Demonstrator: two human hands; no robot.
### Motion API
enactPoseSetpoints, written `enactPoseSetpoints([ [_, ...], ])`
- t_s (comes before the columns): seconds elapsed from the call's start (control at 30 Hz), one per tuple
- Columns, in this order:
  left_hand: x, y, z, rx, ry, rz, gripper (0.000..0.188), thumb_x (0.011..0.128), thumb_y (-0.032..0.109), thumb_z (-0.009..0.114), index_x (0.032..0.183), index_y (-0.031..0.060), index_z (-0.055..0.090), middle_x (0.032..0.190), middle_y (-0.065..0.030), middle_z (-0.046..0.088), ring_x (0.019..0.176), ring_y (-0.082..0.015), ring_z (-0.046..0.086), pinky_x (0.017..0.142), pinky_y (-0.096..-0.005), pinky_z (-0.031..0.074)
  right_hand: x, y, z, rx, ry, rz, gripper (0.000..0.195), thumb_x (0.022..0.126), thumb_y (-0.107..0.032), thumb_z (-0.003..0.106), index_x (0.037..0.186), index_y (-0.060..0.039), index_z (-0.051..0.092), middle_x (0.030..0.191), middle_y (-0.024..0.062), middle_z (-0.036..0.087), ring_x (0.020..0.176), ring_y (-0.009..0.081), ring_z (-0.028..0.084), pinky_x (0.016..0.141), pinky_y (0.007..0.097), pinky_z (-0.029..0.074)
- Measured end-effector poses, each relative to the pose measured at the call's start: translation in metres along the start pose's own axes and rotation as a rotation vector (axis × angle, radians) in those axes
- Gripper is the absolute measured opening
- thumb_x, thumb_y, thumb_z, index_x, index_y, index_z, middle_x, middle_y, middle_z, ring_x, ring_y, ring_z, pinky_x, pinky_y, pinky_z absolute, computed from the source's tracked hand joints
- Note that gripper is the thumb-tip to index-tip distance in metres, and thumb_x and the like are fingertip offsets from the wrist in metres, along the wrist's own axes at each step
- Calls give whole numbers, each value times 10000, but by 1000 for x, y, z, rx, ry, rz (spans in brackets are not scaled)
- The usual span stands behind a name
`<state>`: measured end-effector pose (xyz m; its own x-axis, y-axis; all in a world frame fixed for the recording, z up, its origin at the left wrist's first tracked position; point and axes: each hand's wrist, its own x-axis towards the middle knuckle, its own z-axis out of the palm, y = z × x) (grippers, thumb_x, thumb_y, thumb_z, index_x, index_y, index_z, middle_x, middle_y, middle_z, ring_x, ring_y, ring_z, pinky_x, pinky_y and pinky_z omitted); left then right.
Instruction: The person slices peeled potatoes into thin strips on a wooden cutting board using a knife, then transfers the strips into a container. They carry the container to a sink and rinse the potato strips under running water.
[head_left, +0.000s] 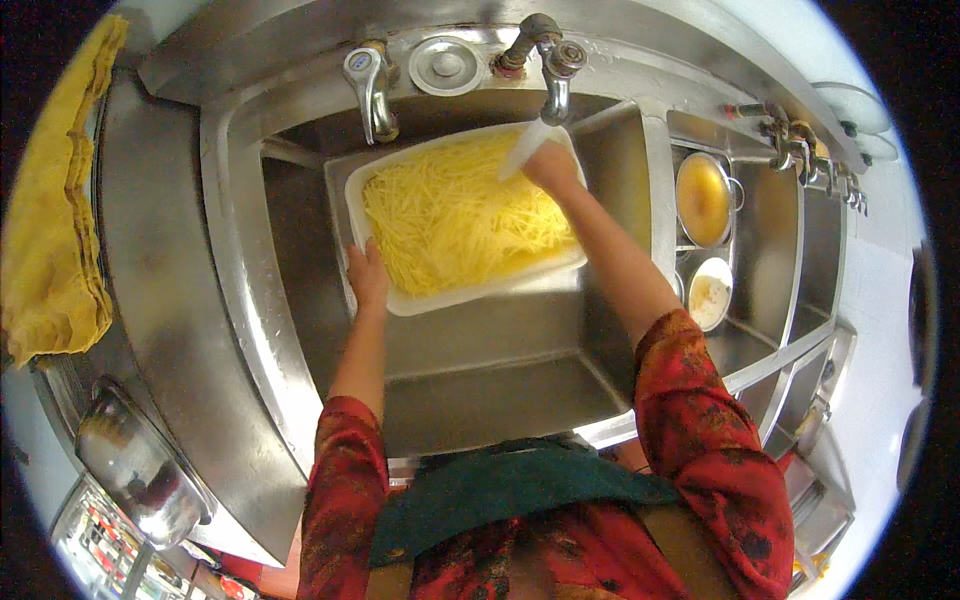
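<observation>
A white rectangular tub (450, 300) in the steel sink (480, 382) is filled with thin yellow shreds (450, 217), the look of shredded potato, with cloudy yellow liquid along its near right edge. My left hand (367, 277) grips the tub's left rim, fingers partly over the edge. At the tub's far right corner, my right hand (551, 166) reaches down into the shreds, its fingers hidden beneath the water stream and the shreds. Water (523, 148) pours from the right faucet (556, 82) just beside that hand.
A lever tap (369, 90) and a round metal lid (447, 66) are on the back ledge. The right basin holds a pot of orange-brown liquid (703, 201) and a white bowl (709, 294). Yellow cloth (56, 202) lies far left, above a large steel bowl (142, 472).
</observation>
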<state>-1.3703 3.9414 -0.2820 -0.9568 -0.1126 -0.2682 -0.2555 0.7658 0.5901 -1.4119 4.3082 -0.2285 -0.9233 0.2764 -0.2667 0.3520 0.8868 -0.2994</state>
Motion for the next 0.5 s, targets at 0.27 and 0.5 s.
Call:
enactPoseSetpoints([
  [0.27, -8, 21, 3, 65, 167, 16, 447, 955, 373, 476, 1238, 31, 426, 916, -302, 639, 881, -472, 611, 747, -514, 485, -41, -70, 44, 164, -63, 143, 756, 715, -699, 618, 1311, -245, 513, 1249, 184, 543, 1147, 371, 515, 912, 471, 463],
  [0.5, -10, 34, 2, 80, 181, 15, 403, 958, 345, 474, 1215, 37, 433, 884, -302, 641, 845, -481, 613, 717, -527, 483, -112, -117, 46, 37, -73, -82, 853, 685, -663, 657, 1395, -264, 403, 1415, 197, 356, 1267, 446, 369, 946, 653, 354],
])
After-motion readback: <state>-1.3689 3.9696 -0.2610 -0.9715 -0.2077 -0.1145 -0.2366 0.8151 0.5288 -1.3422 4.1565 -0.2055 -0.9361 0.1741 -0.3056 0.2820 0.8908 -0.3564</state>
